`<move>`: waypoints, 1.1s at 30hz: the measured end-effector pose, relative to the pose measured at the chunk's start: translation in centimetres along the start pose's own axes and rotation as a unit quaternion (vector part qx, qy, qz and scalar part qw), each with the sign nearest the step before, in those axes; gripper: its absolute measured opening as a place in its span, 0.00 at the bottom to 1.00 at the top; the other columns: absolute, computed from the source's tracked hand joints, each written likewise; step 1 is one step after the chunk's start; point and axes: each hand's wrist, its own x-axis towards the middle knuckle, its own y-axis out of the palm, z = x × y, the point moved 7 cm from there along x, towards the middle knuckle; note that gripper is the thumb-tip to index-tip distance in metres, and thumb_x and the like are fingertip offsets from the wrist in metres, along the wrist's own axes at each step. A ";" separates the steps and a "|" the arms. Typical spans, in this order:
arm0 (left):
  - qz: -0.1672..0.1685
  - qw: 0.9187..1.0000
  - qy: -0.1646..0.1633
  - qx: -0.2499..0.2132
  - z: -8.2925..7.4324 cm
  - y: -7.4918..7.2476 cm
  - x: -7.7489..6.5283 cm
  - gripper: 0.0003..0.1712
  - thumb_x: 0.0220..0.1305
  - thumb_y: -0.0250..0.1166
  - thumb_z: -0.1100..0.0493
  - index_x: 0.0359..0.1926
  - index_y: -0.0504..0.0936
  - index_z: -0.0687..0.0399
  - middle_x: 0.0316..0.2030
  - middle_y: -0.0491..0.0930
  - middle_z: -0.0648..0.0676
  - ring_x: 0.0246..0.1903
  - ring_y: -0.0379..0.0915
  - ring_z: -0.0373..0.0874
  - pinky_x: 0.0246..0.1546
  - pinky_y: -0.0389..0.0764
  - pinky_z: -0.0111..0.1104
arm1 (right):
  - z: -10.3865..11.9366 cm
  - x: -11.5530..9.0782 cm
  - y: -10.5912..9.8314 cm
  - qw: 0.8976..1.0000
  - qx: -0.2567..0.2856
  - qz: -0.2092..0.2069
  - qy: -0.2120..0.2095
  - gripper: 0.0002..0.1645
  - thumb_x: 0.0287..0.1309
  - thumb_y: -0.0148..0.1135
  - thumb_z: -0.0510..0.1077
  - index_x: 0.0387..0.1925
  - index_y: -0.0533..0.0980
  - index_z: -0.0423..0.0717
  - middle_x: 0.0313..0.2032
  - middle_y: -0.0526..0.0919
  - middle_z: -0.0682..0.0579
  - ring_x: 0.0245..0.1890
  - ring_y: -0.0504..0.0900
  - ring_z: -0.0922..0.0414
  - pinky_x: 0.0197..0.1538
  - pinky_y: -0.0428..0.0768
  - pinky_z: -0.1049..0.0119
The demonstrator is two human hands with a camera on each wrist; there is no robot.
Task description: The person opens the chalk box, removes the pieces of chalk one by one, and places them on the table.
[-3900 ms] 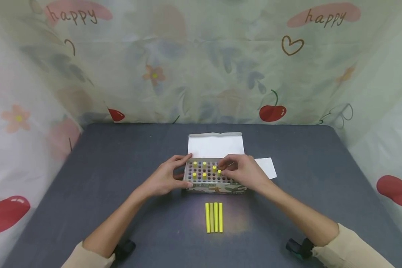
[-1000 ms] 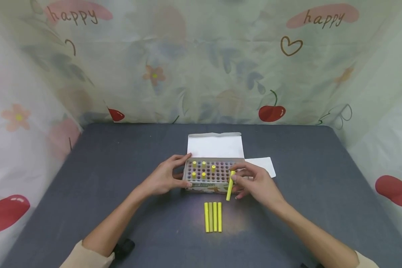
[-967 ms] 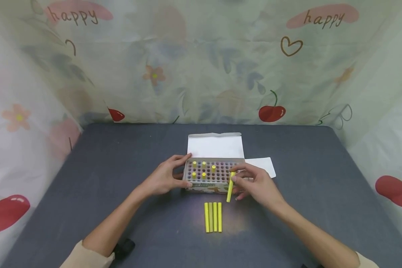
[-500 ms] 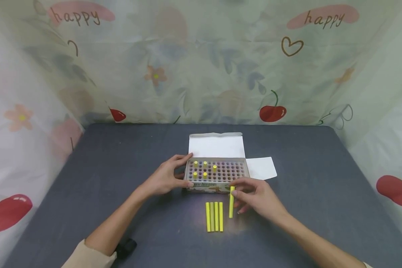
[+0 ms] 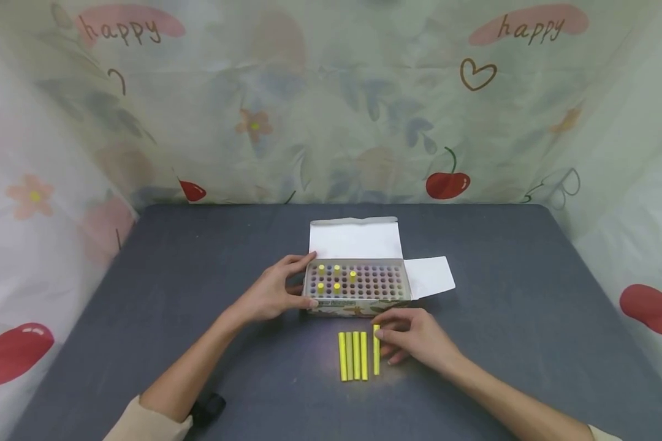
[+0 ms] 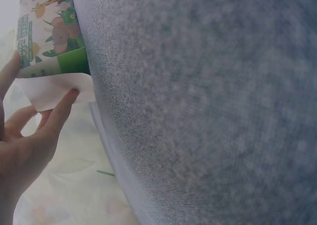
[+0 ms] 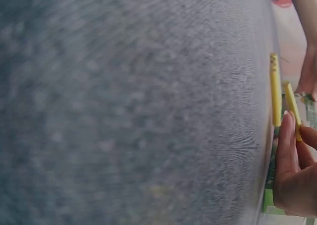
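An opened box (image 5: pixel 358 308) with a tray of round holes sits mid-table. Several yellow chalk sticks (image 5: pixel 337 288) poke up from its left part. My left hand (image 5: pixel 267 295) holds the box's left end, thumb at the front corner and index finger at the back; in the left wrist view a fingertip touches its white side flap (image 6: pixel 54 90). In front of the box, my right hand (image 5: pixel 422 340) pinches a yellow chalk stick (image 5: pixel 376 361) between thumb and fingers. Just left of it lies a row of several yellow chalk sticks (image 5: pixel 356 358), side by side.
The white lid (image 5: pixel 355 240) stands folded back behind the box. A white end flap (image 5: pixel 433 275) sticks out to the right. The dark grey table (image 5: pixel 226 380) ends at a printed cloth backdrop (image 5: pixel 331 122).
My right hand has drawn a chalk stick out of the tray and carried it forward and down, beside the row in front of the box. My left hand has stayed on the box.
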 end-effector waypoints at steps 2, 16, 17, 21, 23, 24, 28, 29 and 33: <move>0.000 1.000 0.000 -0.001 0.0 0.0 0.1 0.54 0.55 0.76 0.63 0.78 0.55 0.47 0.68 0.59 0.63 0.61 0.70 0.60 0.55 0.82 0.40 | -0.4 0.0 -0.1 1.000 0.008 0.002 0.009 0.21 0.62 0.68 0.41 0.53 0.80 0.33 0.36 0.87 0.41 0.30 0.88 0.46 0.31 0.89 0.53; -0.002 1.000 0.001 -0.006 0.1 0.1 0.1 0.54 0.55 0.76 0.64 0.78 0.56 0.48 0.68 0.59 0.63 0.60 0.71 0.62 0.53 0.83 0.39 | -1.3 0.6 -0.1 0.999 0.001 -0.013 0.032 0.20 0.61 0.69 0.41 0.51 0.82 0.33 0.35 0.88 0.41 0.30 0.88 0.47 0.32 0.89 0.56; -0.002 1.000 0.001 -0.006 0.1 0.1 0.1 0.54 0.55 0.76 0.64 0.78 0.56 0.49 0.68 0.59 0.64 0.60 0.71 0.62 0.53 0.83 0.39 | -1.3 0.6 -0.1 0.999 0.000 -0.014 0.031 0.20 0.61 0.69 0.41 0.51 0.82 0.33 0.35 0.88 0.40 0.30 0.88 0.47 0.32 0.89 0.56; -0.002 1.000 0.003 -0.001 0.1 0.1 0.2 0.54 0.55 0.76 0.63 0.78 0.56 0.48 0.68 0.59 0.63 0.60 0.72 0.62 0.53 0.83 0.39 | -1.2 0.6 -0.1 0.999 -0.001 -0.015 0.029 0.19 0.61 0.69 0.41 0.50 0.83 0.33 0.35 0.88 0.40 0.30 0.88 0.48 0.32 0.89 0.57; -0.002 1.000 0.002 0.001 0.1 0.1 0.3 0.54 0.55 0.76 0.63 0.78 0.56 0.47 0.68 0.59 0.63 0.60 0.72 0.61 0.53 0.83 0.39 | -1.3 0.6 -0.2 0.999 -0.005 -0.014 0.030 0.18 0.61 0.69 0.41 0.50 0.83 0.34 0.35 0.88 0.41 0.30 0.88 0.48 0.33 0.89 0.57; -0.003 1.000 0.001 0.002 0.1 0.1 0.3 0.54 0.55 0.76 0.63 0.78 0.55 0.47 0.68 0.59 0.63 0.60 0.72 0.61 0.53 0.83 0.39 | -1.3 0.5 -0.2 0.999 -0.008 -0.013 0.031 0.18 0.61 0.69 0.40 0.50 0.83 0.35 0.35 0.88 0.41 0.29 0.88 0.48 0.32 0.89 0.57; -0.001 1.000 -0.005 -0.005 0.2 0.1 0.3 0.54 0.55 0.76 0.63 0.78 0.55 0.46 0.68 0.58 0.62 0.61 0.71 0.61 0.53 0.83 0.38 | -1.0 0.5 -0.2 0.999 -0.027 -0.011 0.031 0.15 0.61 0.69 0.40 0.48 0.84 0.37 0.32 0.87 0.43 0.27 0.88 0.49 0.31 0.89 0.56; 0.000 1.000 -0.004 -0.006 0.2 0.1 0.2 0.54 0.56 0.76 0.63 0.78 0.55 0.46 0.68 0.58 0.63 0.61 0.71 0.62 0.53 0.83 0.38 | -0.9 0.5 -0.2 0.999 -0.031 -0.010 0.030 0.14 0.61 0.69 0.40 0.47 0.85 0.37 0.32 0.87 0.43 0.26 0.87 0.50 0.30 0.89 0.56; 0.001 1.000 -0.006 -0.011 0.2 0.0 0.2 0.54 0.56 0.76 0.63 0.78 0.55 0.46 0.68 0.59 0.63 0.61 0.70 0.61 0.53 0.83 0.38 | -0.2 0.7 -0.2 0.999 -0.033 0.001 0.013 0.12 0.61 0.68 0.39 0.44 0.85 0.36 0.32 0.87 0.43 0.25 0.87 0.50 0.30 0.89 0.56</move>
